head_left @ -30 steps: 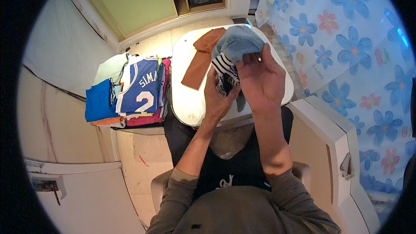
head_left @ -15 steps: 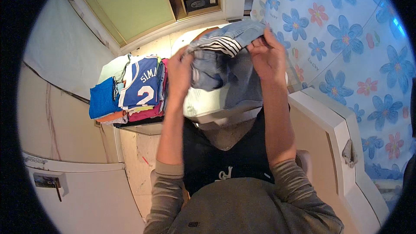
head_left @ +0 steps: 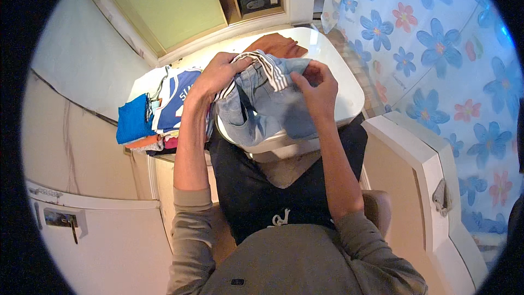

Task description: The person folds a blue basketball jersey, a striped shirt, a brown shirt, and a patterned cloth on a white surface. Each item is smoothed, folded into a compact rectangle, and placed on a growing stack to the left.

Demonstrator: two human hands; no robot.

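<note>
A pair of light-blue denim pants [head_left: 292,110] hangs between my hands over the white table [head_left: 344,90]. Black-and-white stripes run round its waistband [head_left: 277,78], which faces up. My left hand [head_left: 217,75] grips the waistband's left side, with its thumb on top. At the other side, my right hand [head_left: 320,88] pinches the denim edge between thumb and fingers. The lower part of the pants drapes down onto the table's near edge. Beyond them lies a flat rust-brown cloth [head_left: 278,46].
Left of the table is a stack of folded clothes, with a blue jersey [head_left: 173,110] on top and a bright blue cloth [head_left: 135,119] beside it. A cabinet [head_left: 164,5] stands behind. On the right are a flowered curtain [head_left: 406,82] and a white-framed piece of furniture [head_left: 406,142].
The pants have come lower and nearer, and their waistband has turned upward. Both hands have moved down the table or inward, uncovering the brown cloth and the table's right side.
</note>
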